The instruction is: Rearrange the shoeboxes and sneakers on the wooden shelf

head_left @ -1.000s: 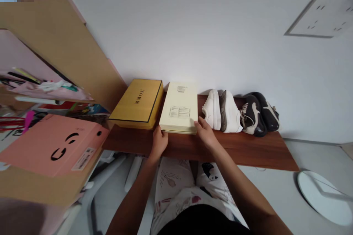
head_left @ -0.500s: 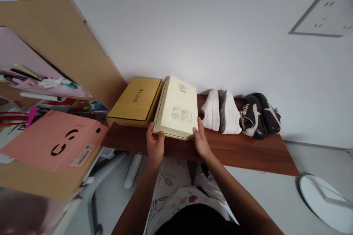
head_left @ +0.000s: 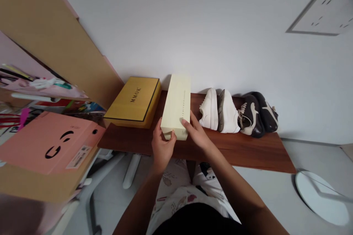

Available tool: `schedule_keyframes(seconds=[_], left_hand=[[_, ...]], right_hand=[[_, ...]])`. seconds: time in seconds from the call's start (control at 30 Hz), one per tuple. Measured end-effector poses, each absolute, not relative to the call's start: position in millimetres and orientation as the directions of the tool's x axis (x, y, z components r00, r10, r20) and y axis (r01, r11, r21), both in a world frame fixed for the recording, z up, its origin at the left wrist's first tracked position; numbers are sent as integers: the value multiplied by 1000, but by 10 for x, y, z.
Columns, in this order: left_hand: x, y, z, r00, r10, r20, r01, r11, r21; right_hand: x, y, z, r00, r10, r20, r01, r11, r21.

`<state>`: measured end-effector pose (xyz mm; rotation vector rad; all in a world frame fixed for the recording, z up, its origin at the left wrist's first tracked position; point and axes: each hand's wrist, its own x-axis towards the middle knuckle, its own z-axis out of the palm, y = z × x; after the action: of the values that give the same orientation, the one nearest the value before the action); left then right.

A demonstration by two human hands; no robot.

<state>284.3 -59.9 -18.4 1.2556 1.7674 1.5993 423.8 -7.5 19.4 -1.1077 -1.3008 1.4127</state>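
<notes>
Cream box (head_left: 175, 102), narrow face up and apparently closed, is between the yellow box (head_left: 131, 104) near the left edge of the tabletop (head_left: 248, 150) and the white shoes (head_left: 226, 115), fingers of left hand (head_left: 163, 150) and right hand (head_left: 200, 134) holding its near end, release not yet made, seating indeterminate.

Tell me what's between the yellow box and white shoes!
In the head view: the cream box, held by left hand and right hand, and some brown board.
</notes>
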Motion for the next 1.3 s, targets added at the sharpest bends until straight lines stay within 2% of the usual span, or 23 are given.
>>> schedule_keyframes(seconds=[0.1,0.23,0.3,0.37,0.43,0.5,0.6,0.8,0.93,1.07,1.17,1.3], left_hand=[[2847,-651,-265,-464,857,226,257,-114,960],[2804,-671,-535,-440,893,96,-35,-124,992],[2784,-636,-664,-478,877,-54,-199,-48,979],[2769,-583,-719,-486,828,-280,-381,88,920],[2752,-542,-681,-385,786,-484,-559,218,800],[2725,-529,-579,-268,776,-570,-655,287,699],[2675,-565,-416,-288,767,-573,-666,270,696],[2623,-653,-368,-481,759,-440,-546,134,827],[2608,-618,-470,-567,765,-305,-379,87,921],[2578,-558,-542,-616,765,-189,-253,35,967],[2551,-533,-566,-619,772,-145,-186,36,982],[2518,-475,-606,-619,774,-137,-187,24,982]], right_hand=[[4234,-120,234,-245,969,-28,-92,-52,-994],[4317,-137,155,-235,972,-20,-82,-40,-996],[4403,-138,93,-205,979,4,-74,-12,-997],[4500,-145,17,-166,986,21,-71,9,-997],[4585,-165,-68,-154,988,25,-78,13,-997],[4642,-200,-145,-160,987,25,-89,11,-996],[4667,-276,-218,-145,989,22,-55,15,-998],[4607,-368,-255,-103,992,-70,104,-59,-993],[4533,-316,-286,-206,977,-62,52,-52,-997],[4464,-272,-364,-227,973,-51,21,-48,-999],[4436,-257,-422,-216,976,-39,2,-40,-999],[4414,-202,-458,-206,978,-14,-8,-16,-1000]])
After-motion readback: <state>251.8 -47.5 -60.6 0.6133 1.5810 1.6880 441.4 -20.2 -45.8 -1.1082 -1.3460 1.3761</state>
